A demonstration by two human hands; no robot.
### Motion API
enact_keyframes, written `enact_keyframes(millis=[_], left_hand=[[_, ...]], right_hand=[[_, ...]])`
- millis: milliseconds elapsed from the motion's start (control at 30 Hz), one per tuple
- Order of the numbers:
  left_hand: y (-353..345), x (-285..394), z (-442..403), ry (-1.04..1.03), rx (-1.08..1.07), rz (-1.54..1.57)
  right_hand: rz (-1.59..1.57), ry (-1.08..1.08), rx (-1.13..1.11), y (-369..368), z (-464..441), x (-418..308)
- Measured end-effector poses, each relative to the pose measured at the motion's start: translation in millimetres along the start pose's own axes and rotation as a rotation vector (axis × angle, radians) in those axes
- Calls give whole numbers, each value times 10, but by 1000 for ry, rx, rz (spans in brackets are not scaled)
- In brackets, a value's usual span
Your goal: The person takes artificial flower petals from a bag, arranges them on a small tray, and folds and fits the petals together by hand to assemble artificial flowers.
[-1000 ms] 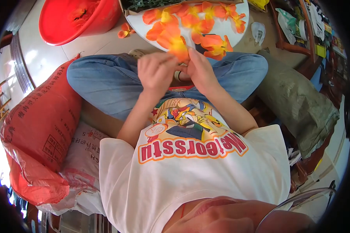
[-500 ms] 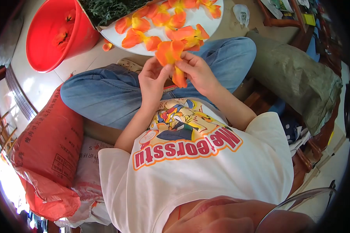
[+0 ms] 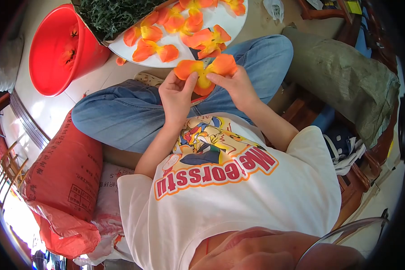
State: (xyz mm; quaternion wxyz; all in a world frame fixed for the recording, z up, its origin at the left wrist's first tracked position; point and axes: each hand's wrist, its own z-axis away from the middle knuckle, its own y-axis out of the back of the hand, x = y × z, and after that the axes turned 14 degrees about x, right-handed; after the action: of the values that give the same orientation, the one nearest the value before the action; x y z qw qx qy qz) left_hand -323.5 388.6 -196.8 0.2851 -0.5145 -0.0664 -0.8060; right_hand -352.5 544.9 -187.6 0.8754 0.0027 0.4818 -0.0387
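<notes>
An orange and yellow artificial flower petal piece (image 3: 205, 82) with three lobes is held between my two hands, above my crossed legs. My left hand (image 3: 177, 93) pinches its left side with thumb and fingers. On its right side, my right hand (image 3: 236, 88) grips it with the thumb pressed near the yellow middle. More orange petal pieces (image 3: 155, 51) lie spread on a round white tabletop (image 3: 126, 48) just beyond my hands.
A box of dark green artificial foliage (image 3: 117, 17) rests at the tabletop's left. The red bucket (image 3: 83, 60) beside it contains orange flowers (image 3: 68, 54). A red sack (image 3: 67, 166) stands at my left, and a grey-green sack (image 3: 342, 74) lies at my right.
The petal piece has been turned and spread, so two lobes now point sideways and one points down towards me. My hands stay closed on it. The view has shifted slightly.
</notes>
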Motion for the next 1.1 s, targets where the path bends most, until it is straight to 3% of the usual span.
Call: enact_keyframes(millis=[200,333,600,800,1000,1100], left_hand=[[-202,150,-369,-39,-136,-52],[-358,124,-510,-39,-164,-34],[-428,298,-828,-133,-344,-293],[-442,269,-1015,-230,-450,-434],[-479,340,-1041,-170,-435,-466],[-478,334,-1055,-162,-446,-464]], right_hand=[[-216,98,17,38,-263,-88],[-230,108,86,29,-342,-179],[-131,174,99,122,-474,-314],[219,466,103,159,-646,-305],[657,965,219,173,-585,-441],[683,977,240,156,-502,-529]])
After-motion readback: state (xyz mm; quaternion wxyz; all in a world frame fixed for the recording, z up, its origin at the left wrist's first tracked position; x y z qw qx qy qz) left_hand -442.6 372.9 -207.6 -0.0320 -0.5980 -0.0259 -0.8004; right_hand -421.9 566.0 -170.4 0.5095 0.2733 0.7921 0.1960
